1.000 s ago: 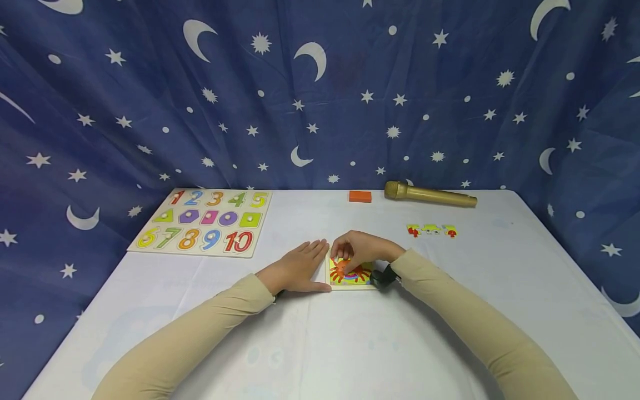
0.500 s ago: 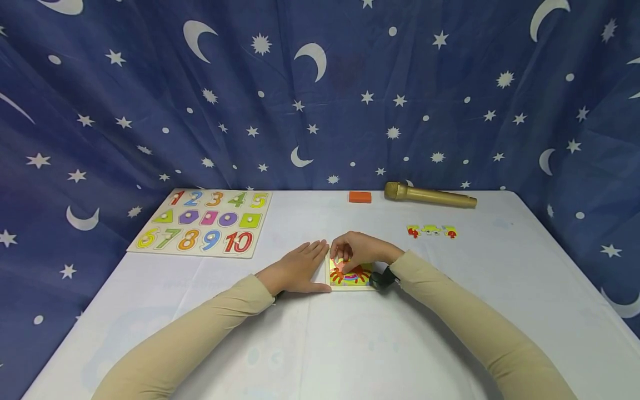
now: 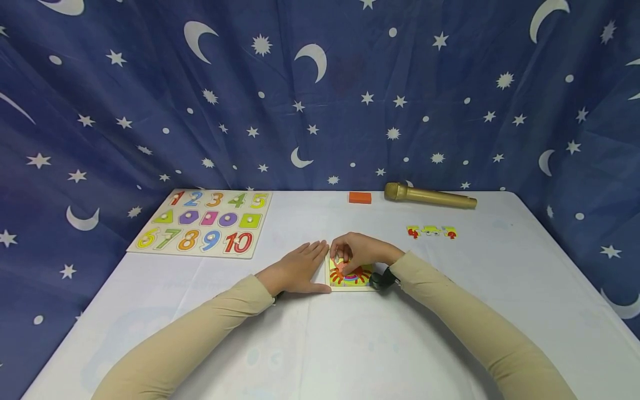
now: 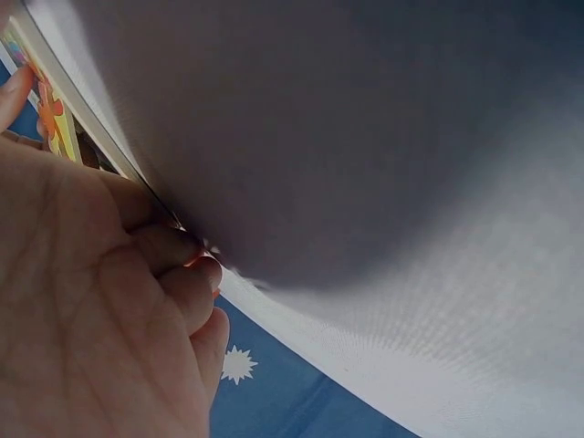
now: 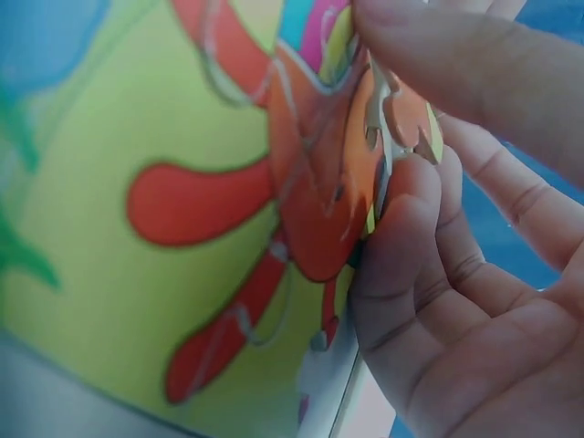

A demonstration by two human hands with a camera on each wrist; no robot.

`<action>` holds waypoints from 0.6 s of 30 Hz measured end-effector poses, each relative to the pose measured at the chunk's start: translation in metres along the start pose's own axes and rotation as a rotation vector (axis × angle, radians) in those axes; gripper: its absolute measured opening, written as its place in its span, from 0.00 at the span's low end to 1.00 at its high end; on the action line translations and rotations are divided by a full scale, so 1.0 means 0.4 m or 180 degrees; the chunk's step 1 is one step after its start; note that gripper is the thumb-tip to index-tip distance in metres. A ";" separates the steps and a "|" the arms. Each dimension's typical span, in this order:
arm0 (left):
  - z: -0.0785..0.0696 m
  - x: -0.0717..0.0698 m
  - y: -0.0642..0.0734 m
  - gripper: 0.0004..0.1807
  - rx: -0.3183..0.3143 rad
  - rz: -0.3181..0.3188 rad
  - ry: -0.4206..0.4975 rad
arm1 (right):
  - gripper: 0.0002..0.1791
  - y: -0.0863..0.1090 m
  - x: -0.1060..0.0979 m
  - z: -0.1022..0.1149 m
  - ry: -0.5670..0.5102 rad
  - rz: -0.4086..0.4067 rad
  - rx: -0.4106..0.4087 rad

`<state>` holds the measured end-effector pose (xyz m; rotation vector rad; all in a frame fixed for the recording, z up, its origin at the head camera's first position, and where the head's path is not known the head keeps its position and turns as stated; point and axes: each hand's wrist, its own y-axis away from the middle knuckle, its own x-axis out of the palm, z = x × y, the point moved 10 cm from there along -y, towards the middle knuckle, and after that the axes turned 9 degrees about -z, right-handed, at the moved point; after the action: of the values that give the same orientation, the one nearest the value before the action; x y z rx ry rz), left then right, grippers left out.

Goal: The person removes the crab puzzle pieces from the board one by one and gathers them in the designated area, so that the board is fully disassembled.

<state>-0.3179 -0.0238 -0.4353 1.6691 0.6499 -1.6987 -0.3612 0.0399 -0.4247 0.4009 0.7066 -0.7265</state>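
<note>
A small jigsaw board (image 3: 350, 289) with an orange crab on yellow lies at the middle of the table. My left hand (image 3: 299, 268) lies beside its left edge, fingers straight, with the fingertips and thumb at the frame. Over the upper part of the board, my right hand (image 3: 362, 248) pinches an orange and yellow puzzle piece (image 5: 411, 119) between thumb and fingers. The piece stands tilted up from the crab picture (image 5: 201, 292) in the right wrist view. Part of the board is hidden beneath the right hand.
To the right lie several loose puzzle pieces (image 3: 431, 230) in red and yellow. A gold microphone (image 3: 431, 195) and an orange block (image 3: 360, 198) sit along the back edge. At the back left is a number and shape board (image 3: 200, 223).
The orange piece under my right fingertips has tipped up and shows paler than a second ago. Both hands have stayed almost in place.
</note>
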 end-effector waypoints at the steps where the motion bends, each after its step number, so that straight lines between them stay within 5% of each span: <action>1: 0.000 0.000 0.000 0.54 0.0000 0.0001 -0.0004 | 0.17 0.000 0.000 0.000 0.0012 -0.0007 -0.0005; 18: 0.001 0.002 -0.002 0.55 -0.0023 0.0022 0.0011 | 0.17 0.007 -0.004 0.009 0.0026 -0.0056 -0.0113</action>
<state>-0.3189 -0.0238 -0.4363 1.6677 0.6505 -1.6872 -0.3585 0.0406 -0.4209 0.3657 0.7307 -0.7282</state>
